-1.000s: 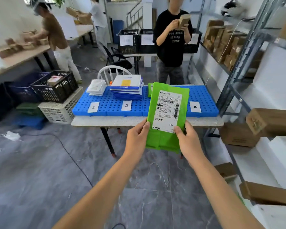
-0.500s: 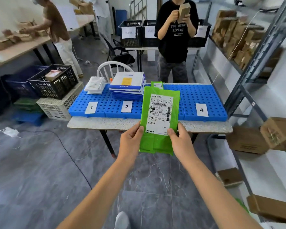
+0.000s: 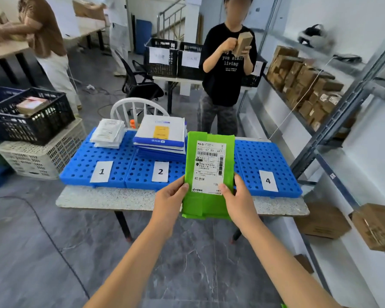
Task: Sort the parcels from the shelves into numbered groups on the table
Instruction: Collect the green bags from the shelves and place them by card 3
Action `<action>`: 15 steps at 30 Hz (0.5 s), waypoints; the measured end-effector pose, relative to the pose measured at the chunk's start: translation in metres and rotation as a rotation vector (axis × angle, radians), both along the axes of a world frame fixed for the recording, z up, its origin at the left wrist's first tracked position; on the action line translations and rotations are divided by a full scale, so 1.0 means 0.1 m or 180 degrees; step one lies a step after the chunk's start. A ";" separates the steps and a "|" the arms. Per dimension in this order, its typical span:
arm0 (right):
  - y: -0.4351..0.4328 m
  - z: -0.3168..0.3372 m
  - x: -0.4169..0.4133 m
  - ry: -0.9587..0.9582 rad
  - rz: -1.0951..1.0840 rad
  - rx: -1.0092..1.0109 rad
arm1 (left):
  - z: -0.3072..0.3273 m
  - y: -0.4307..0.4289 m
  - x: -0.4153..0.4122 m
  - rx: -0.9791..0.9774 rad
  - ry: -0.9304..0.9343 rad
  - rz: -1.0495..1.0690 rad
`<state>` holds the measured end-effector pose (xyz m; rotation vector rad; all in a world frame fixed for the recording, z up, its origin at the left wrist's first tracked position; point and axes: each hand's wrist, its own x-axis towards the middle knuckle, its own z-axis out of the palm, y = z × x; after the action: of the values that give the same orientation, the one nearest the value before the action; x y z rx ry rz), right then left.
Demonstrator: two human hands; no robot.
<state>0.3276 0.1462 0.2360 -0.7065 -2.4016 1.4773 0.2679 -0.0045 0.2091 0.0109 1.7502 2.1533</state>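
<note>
green parcel [image 3: 209, 203] held upright in front of the tabletop [image 3: 111, 198], printed label [image 3: 210, 166] facing the camera, probably so its code can be read before choosing a group. left hand [image 3: 168, 202] grasps the lower left edge, thumb on the front; right hand [image 3: 240, 200] grasps the lower right edge, thumb on the label's corner. blue perforated mats [image 3: 273, 158] cover the tabletop and carry number cards 1 [image 3: 101, 171], 2 [image 3: 160, 171] and 4 [image 3: 268, 180]; the parcel hides the third position. white mailers [image 3: 108, 133] lie behind card 1, a taller stack of white and blue mailers [image 3: 161, 138] behind card 2. metal shelves [image 3: 333, 121] of brown boxes line the right wall; stacked crates [image 3: 31, 130] stand to the left on a grey floor [image 3: 42, 252].
</note>
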 end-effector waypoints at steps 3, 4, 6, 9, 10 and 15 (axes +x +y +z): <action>-0.10 -0.02 -0.31 -0.0101 -0.0072 -0.0008 | -0.03 -0.09 -0.33 0.0031 0.0029 -0.0091; -0.13 -0.04 -0.41 -0.0122 -0.0109 -0.0022 | -0.05 -0.10 -0.43 0.0051 0.0016 -0.0108; -0.15 -0.06 -0.56 -0.0109 -0.0147 -0.0045 | -0.10 -0.13 -0.62 0.0129 -0.0012 -0.0191; -0.13 -0.08 -0.69 -0.0084 -0.0222 -0.0176 | -0.19 -0.08 -0.83 0.0244 -0.0076 -0.0314; -0.10 -0.09 -0.73 -0.0072 -0.0243 -0.0211 | -0.21 -0.05 -0.89 0.0273 -0.0119 -0.0326; 0.18 -0.21 -0.87 -0.0089 -0.0351 -0.0299 | -0.30 0.26 -1.08 0.0280 -0.0350 -0.0325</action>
<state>0.2404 0.1643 0.2152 -0.8714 -2.2855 1.5532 0.1602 0.0215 0.1788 0.0043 1.5595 2.1142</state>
